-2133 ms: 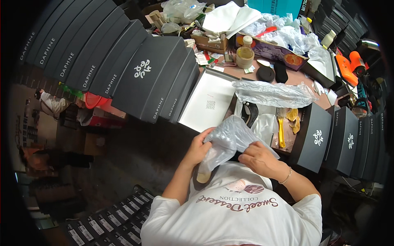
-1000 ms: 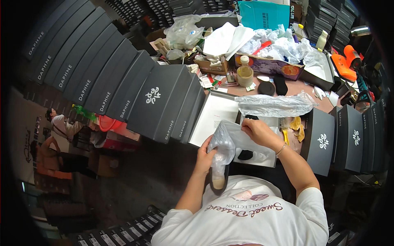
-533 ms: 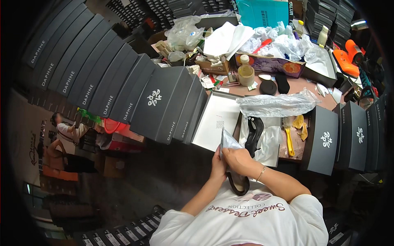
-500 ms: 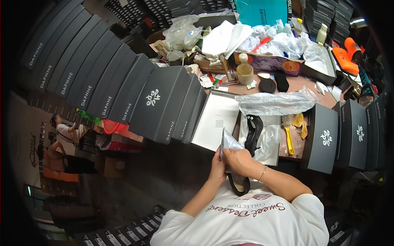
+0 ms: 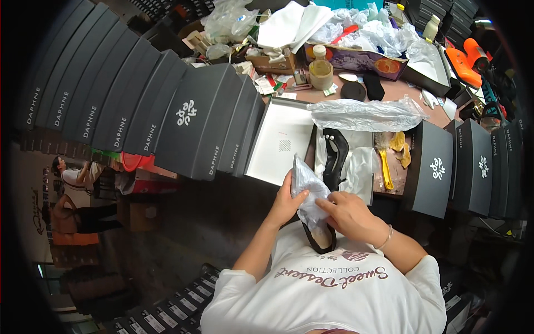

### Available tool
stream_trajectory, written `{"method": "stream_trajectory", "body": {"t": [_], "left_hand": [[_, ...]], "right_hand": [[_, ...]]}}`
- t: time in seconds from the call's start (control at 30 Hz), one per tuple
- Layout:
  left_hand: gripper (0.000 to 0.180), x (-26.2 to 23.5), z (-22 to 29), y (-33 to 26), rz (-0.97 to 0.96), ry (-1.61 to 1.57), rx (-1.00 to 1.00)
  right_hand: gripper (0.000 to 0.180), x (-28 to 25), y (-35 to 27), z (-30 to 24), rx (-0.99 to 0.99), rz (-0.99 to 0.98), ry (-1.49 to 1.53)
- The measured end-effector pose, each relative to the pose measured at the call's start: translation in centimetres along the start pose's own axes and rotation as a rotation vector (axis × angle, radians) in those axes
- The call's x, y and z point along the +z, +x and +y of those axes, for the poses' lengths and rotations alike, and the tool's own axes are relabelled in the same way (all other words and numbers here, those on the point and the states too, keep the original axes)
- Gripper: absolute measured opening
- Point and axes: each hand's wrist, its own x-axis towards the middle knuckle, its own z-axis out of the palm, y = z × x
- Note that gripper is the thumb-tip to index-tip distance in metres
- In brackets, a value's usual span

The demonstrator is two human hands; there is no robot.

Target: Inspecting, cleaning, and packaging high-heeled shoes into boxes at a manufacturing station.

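In front of my chest is a dark shoe [image 5: 320,244] with a pale insole, its far part covered by a crinkled, translucent bag [image 5: 309,190]. My left hand [image 5: 286,202] is closed round the left side of the covered shoe, thumb lying on top. On the right side, my right hand [image 5: 354,218] pinches the bag with bent fingers, near where the bare shoe shows. Just beyond lies an open shoebox holding another black shoe [image 5: 335,158] with pearl-like beads and white tissue paper [image 5: 359,170].
A white-lined box lid [image 5: 281,142] lies left of the open box, beside a long row of dark shoeboxes [image 5: 192,119]. More boxes [image 5: 428,167] stand right. Behind are a folded plastic sheet [image 5: 367,113], a yellow-handled brush [image 5: 386,171], a jar [image 5: 321,72] and crumpled paper [image 5: 356,28].
My right hand has moved right, away from my left hand, and more of the bag over the shoe shows. The whole view has shifted slightly.
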Motion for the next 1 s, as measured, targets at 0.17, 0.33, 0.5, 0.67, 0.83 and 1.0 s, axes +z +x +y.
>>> {"method": "stream_trajectory", "body": {"t": [0.17, 0.33, 0.5, 0.67, 0.83, 1.0], "left_hand": [[0.067, 0.4, 0.4, 0.0, 0.061, 0.204, 0.075], [0.067, 0.0, 0.9, -0.7, 0.117, 0.269, 0.088], [0.068, -0.5, 2.2, -0.7, 0.062, 0.139, 0.112], [0.068, -0.3, 4.2, -0.9, 0.022, 0.181, 0.088], [0.068, -0.9, 3.3, -1.6, 0.057, 0.096, 0.085], [0.07, -1.0, 2.8, -1.5, 0.009, -0.012, 0.067]], "right_hand": [[0.027, 1.6, 1.1, -1.3, -0.178, -0.025, -0.031], [0.029, 3.1, 2.3, 0.0, -0.129, -0.015, -0.119], [0.072, 3.0, 4.1, -0.1, -0.037, 0.361, -0.137], [0.072, 5.0, 6.8, 2.2, 0.047, 0.302, 0.084], [0.068, 6.0, 7.8, 2.3, 0.031, 0.214, 0.202], [0.082, 3.6, 5.1, 2.2, -0.118, 0.143, 0.424]]}}
